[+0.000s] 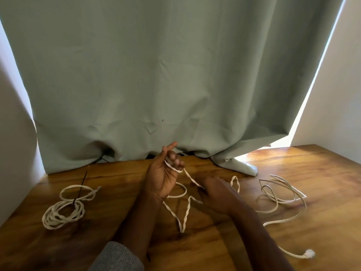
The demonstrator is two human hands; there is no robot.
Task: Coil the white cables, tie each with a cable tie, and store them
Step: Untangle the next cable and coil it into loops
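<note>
My right hand [212, 189] hides the white cable [192, 179] beneath it — grip unseen (connector [310, 252] right of it, blurred).

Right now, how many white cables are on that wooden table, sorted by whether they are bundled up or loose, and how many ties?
Coiled and tied cables: 1, the tied coil
Cables being wound: 1, the twisted cable looped round the left hand
Loose cables: 1, the plug-ended cable
Black cable ties: 1, the black cable tie
Total: 4

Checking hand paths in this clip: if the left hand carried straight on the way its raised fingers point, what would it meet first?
Most likely the green curtain. The left hand, white cable looped round its fingers, points up and away, with nothing visible between; depth is unclear.
</note>
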